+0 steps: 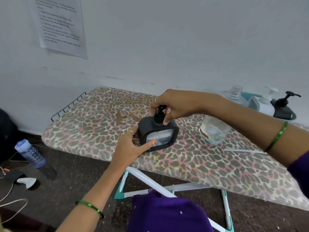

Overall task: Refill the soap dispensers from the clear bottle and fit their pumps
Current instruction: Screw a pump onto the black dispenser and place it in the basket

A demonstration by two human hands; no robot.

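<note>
A black square soap dispenser [168, 127] with a clear window stands on the leopard-print ironing board [93, 124]. My left hand [133, 146] grips its left side and lower front. My right hand [170, 104] is closed around the black pump [159, 114] seated in the dispenser's neck. The clear bottle [214, 129], partly behind my right forearm, stands just right of the dispenser with no cap showing. Farther right, a teal tray [247, 95] holds a white dispenser [265, 106], a black dispenser [282, 109] and a clear uncapped bottle [235, 94].
A white strip [242, 150] lies on the board near my right forearm. The wall runs close behind the board, with a printed sheet [61, 27] taped up. On the floor at left stand a blue water bottle [30, 153], cables and a phone [11, 175].
</note>
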